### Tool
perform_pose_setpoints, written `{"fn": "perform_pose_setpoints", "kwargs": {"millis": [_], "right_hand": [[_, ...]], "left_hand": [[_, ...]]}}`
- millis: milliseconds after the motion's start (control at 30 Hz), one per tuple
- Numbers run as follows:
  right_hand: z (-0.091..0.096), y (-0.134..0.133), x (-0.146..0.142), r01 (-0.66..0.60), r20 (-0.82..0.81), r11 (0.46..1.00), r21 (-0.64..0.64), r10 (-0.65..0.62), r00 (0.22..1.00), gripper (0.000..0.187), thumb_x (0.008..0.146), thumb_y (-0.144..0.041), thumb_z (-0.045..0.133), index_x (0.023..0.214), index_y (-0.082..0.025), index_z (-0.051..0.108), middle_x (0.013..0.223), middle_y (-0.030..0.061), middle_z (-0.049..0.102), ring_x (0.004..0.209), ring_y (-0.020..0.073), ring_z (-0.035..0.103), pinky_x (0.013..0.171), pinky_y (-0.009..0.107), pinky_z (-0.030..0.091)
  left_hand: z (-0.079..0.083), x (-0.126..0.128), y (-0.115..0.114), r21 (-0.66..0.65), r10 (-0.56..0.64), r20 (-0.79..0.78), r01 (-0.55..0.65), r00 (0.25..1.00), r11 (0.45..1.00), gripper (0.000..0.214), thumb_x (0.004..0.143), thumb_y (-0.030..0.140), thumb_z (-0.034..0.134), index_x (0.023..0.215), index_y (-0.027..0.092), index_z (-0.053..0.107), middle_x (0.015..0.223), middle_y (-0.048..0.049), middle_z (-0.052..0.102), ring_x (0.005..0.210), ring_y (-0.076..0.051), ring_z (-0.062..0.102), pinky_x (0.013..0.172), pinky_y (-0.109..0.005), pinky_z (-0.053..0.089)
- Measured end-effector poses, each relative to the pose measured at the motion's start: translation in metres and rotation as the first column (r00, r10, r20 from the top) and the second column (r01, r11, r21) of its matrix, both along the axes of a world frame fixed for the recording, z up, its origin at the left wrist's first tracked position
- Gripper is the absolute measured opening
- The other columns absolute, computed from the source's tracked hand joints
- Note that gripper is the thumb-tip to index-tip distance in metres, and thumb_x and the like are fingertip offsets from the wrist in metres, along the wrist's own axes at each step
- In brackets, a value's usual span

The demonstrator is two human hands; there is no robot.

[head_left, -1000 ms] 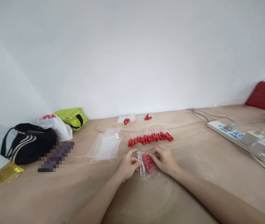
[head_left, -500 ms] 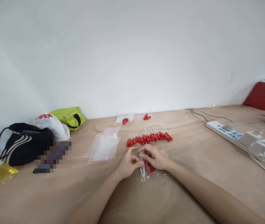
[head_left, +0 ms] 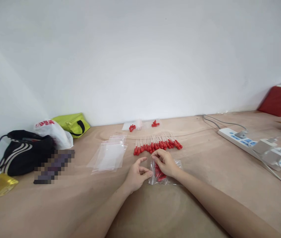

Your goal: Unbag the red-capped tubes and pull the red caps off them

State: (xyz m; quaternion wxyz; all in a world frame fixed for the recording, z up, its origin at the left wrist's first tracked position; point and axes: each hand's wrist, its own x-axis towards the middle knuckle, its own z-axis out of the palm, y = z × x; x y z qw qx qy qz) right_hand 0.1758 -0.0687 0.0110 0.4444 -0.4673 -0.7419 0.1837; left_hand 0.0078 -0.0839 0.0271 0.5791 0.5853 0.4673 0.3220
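The bag (head_left: 160, 173) has been shifted rightwards across the tabletop (head_left: 204, 185) and is now pinched at its top by the right hand (head_left: 165, 162). The left hand (head_left: 137, 174) is held loosely curled beside it, grasping nothing.

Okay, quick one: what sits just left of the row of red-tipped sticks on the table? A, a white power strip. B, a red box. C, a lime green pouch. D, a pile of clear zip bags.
D: the pile of clear zip bags lies directly left of the row of red-tipped sticks, while the power strip and red box are off to the right and the green pouch sits far back by the wall.
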Motion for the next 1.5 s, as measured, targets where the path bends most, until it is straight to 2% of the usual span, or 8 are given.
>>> {"fn": "perform_pose_setpoints", "kwargs": {"millis": [167,367,533,633,833,1100,1333,1500], "right_hand": [[0.014,-0.008,0.007,-0.181,0.209,0.976,0.121,0.153,0.966,0.025,0.081,-0.018,0.046,0.101,-0.026,0.058,0.104,0.0045,0.055,0.098,0.0181,0.046,0.083,0.037,0.033],[0.03,-0.015,0.012,-0.343,0.47,0.931,0.124,0.249,0.847,0.03,0.076,-0.012,0.05,0.094,-0.032,0.064,0.113,0.0014,0.051,0.109,0.0214,0.037,0.089,0.039,0.028],[0.034,-0.011,0.014,-0.376,0.518,0.917,0.132,0.259,0.815,0.014,0.08,-0.027,0.054,0.09,-0.031,0.064,0.111,0.0009,0.053,0.106,0.0211,0.039,0.089,0.04,0.026],[0.036,-0.009,0.013,-0.369,0.567,0.917,0.149,0.227,0.792,0.018,0.076,-0.033,0.059,0.093,-0.028,0.062,0.103,0.0031,0.056,0.102,0.0215,0.041,0.09,0.042,0.024],[0.036,-0.005,0.012,-0.394,0.59,0.907,0.152,0.236,0.772,0.007,0.075,-0.031,0.061,0.079,-0.026,0.064,0.084,0.0011,0.057,0.087,0.0172,0.044,0.09,0.041,0.022],[0.033,-0.002,0.014,-0.446,0.489,0.878,0.171,0.318,0.812,0.011,0.079,-0.026,0.055,0.073,-0.027,0.065,0.074,-0.0017,0.058,0.083,0.0142,0.046,0.089,0.038,0.024],[0.031,-0.004,0.009,-0.366,0.512,0.845,0.39,0.131,0.849,0.024,0.085,-0.022,0.045,0.067,-0.021,0.06,0.062,-0.0014,0.058,0.072,0.0129,0.046,0.087,0.035,0.028],[0.029,-0.002,0.009,-0.329,0.528,0.836,0.439,0.056,0.847,0.028,0.087,-0.021,0.038,0.069,-0.02,0.059,0.066,0.0012,0.059,0.071,0.0133,0.047,0.085,0.034,0.032]], "left_hand": [[0.0,0.001,0.0,-0.013,0.016,0.042,-0.016,0.999,1.0,0.069,0.053,0.028,0.075,0.111,0.012,0.039,0.057,0.0038,0.062,0.057,-0.012,0.057,0.062,-0.025,0.041],[0.001,-0.001,0.001,-0.029,0.001,0.055,0.001,0.998,1.0,0.069,0.051,0.029,0.077,0.107,0.015,0.04,0.056,0.0061,0.06,0.057,-0.012,0.058,0.063,-0.025,0.04],[0.005,-0.002,0.0,-0.01,-0.058,0.037,0.059,0.998,0.998,0.069,0.052,0.029,0.076,0.107,0.015,0.037,0.053,0.0082,0.058,0.054,-0.01,0.054,0.059,-0.023,0.038],[0.007,-0.003,0.0,0.005,-0.087,0.016,0.087,0.996,0.996,0.068,0.052,0.029,0.076,0.106,0.016,0.038,0.054,0.0068,0.06,0.055,-0.011,0.055,0.059,-0.024,0.037],[0.005,-0.004,0.002,0.008,-0.107,-0.006,0.107,0.994,0.994,0.064,0.052,0.03,0.076,0.102,0.017,0.04,0.054,0.0069,0.06,0.052,-0.01,0.055,0.056,-0.022,0.036],[0.005,-0.006,0.002,-0.025,-0.126,0.041,0.127,0.991,0.992,0.062,0.049,0.032,0.078,0.097,0.018,0.04,0.055,0.0056,0.062,0.05,-0.009,0.054,0.056,-0.022,0.038],[0.008,-0.009,0.005,-0.048,-0.079,0.113,0.084,0.991,0.995,0.06,0.049,0.033,0.078,0.095,0.017,0.043,0.054,0.0061,0.06,0.052,-0.008,0.052,0.057,-0.021,0.038],[0.007,-0.012,0.005,-0.066,-0.03,0.181,0.043,0.983,0.997,0.055,0.051,0.033,0.078,0.093,0.017,0.046,0.051,0.0083,0.056,0.049,-0.006,0.048,0.054,-0.02,0.037]]}}
